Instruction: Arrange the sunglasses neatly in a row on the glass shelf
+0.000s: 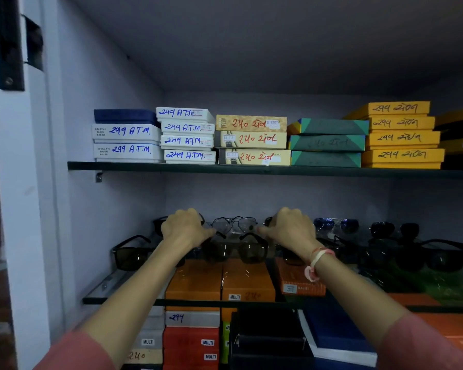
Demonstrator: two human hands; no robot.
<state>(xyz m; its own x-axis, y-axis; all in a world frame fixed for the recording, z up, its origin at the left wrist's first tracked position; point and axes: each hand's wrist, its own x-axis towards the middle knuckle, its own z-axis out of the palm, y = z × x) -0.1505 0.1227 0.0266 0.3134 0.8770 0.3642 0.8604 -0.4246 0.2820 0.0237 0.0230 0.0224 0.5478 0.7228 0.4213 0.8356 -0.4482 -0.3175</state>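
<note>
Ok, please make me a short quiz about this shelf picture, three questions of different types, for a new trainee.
1. True or false: the boxes on the upper shelf lie flat in stacks.
2. Multiple choice: the left hand and right hand reach toward
A. the clear-lens glasses at the back of the glass shelf
B. the yellow boxes
C. a box below the shelf
3. Fill in: the wristband is on the ______ wrist.

Key:
1. True.
2. A; each hand is at one end of that pair, though whether the fingers grip it cannot be told.
3. Right.
</note>
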